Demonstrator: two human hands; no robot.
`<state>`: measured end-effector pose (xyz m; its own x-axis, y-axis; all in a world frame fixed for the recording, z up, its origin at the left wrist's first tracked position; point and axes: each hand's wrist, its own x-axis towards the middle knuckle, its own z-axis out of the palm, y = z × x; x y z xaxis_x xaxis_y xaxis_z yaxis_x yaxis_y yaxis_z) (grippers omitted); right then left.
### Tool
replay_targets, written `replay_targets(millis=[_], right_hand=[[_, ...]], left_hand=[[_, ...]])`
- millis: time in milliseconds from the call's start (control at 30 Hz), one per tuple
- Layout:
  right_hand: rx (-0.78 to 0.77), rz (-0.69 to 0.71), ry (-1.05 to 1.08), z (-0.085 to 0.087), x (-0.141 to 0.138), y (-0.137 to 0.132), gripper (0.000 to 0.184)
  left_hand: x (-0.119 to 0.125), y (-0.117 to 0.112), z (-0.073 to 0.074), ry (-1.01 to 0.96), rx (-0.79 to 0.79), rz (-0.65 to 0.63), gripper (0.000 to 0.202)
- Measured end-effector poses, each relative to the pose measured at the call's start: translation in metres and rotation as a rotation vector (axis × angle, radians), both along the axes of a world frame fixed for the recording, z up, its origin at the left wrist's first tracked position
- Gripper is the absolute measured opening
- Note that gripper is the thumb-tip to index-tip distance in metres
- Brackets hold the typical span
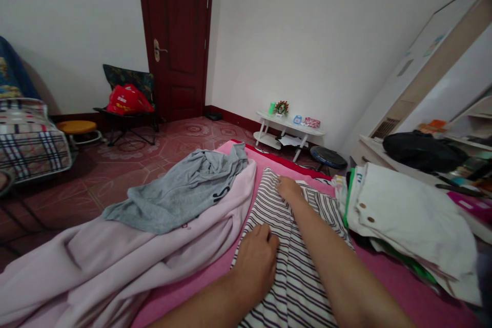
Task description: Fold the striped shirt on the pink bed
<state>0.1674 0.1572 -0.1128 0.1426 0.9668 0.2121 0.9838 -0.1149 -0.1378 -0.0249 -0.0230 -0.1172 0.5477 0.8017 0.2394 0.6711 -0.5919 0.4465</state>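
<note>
A white shirt with dark stripes point(286, 271) lies spread on the pink bed cover, with a part of it folded over on the right. My left hand point(257, 259) is closed on its near left side, fingers curled into the cloth. Farther off, my right hand point(289, 189) grips the same shirt near its far end, the fingertips partly hidden. Left of the shirt is a rumpled pale pink garment point(142, 261), and a grey T-shirt point(180, 192) with dark lettering rests on top of it.
To the right stands a stack of folded clothes with a white garment point(403, 220) on top. The pink cover point(184, 287) shows between the garments. Beyond are a low white table point(292, 122), a black round stool point(328, 156) and a folding chair holding a red bag point(128, 100).
</note>
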Motion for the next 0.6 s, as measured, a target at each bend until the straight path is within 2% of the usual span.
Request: replay_targets(millis=[100,233,333,467,600], right_hand=[[0.035,0.064,-0.005,0.001,-0.012,0.007,0.035],[0.023,0.19,0.007,-0.012,-0.022,0.008,0.04],[0.009,0.136,0.032,-0.018,-0.021,0.015,0.043],[0.027,0.044,0.065,-0.016,-0.017,0.027,0.05],[0.049,0.068,0.066,-0.015,-0.015,0.025,0.045]], left_hand=[[0.0,0.0,0.001,0.018,-0.011,-0.004,0.023],[0.0,0.0,0.0,0.019,-0.006,-0.007,0.02],[0.0,0.0,0.002,0.018,-0.01,0.002,0.019],[-0.001,-0.001,0.004,0.026,-0.027,-0.007,0.022],[0.0,0.0,0.004,0.026,-0.018,-0.006,0.022]])
